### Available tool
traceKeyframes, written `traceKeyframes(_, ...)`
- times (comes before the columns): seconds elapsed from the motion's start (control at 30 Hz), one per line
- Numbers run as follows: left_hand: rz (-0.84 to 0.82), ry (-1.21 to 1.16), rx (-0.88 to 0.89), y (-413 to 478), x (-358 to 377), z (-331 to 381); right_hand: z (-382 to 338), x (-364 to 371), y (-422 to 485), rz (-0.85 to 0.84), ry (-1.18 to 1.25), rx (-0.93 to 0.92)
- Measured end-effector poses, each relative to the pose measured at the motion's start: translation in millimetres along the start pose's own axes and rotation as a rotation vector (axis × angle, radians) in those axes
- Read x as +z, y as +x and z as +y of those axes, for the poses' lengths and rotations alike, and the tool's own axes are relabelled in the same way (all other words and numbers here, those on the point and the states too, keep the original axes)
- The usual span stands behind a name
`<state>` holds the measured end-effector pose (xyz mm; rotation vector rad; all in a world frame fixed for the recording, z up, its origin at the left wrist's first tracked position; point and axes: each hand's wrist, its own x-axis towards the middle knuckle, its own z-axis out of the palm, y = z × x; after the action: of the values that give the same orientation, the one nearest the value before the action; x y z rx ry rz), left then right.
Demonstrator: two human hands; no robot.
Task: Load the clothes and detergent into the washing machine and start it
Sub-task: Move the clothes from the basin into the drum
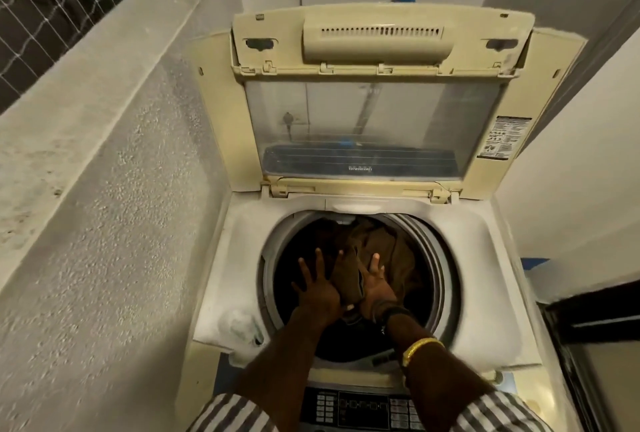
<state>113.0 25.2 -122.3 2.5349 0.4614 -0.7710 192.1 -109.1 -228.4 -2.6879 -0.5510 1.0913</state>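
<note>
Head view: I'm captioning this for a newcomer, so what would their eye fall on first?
First the two hands in the middle, left hand and right hand, fingers spread over the brown clothes inside the round drum of the top-loading washing machine. Then the cream lid, standing open behind the drum and filling the upper centre.
</note>
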Motion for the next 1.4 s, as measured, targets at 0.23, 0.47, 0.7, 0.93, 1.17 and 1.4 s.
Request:
traceKeyframes(0.23, -0.055, -0.052, -0.008, 27, 12, 0, 8, 8, 22, -0.04, -0.058, 0.027)
traceKeyframes(0.47, -0.06, -0.083, -0.075, 57, 31, -1, -23, -43, -19, 0.04, -0.032, 0.002)
traceKeyframes(0.7, -0.084, -0.159, -0.171, 77, 53, -15, 22, 44, 34, 0.203, -0.125, -0.06)
traceKeyframes(0.93, -0.084, -0.152, -0.194, 77, 59, -21, -7, 15, 21, 0.32, 0.132, 0.029)
traceKeyframes(1.17, -0.175, -0.247, -0.084, 48, 16, -12, -17, 5, 9, 0.185, -0.112, 0.005)
traceKeyframes(1.4, -0.121, -0.442, 0.054, 31, 11, -29, -21, -13, -20, -0.045, -0.247, -0.018)
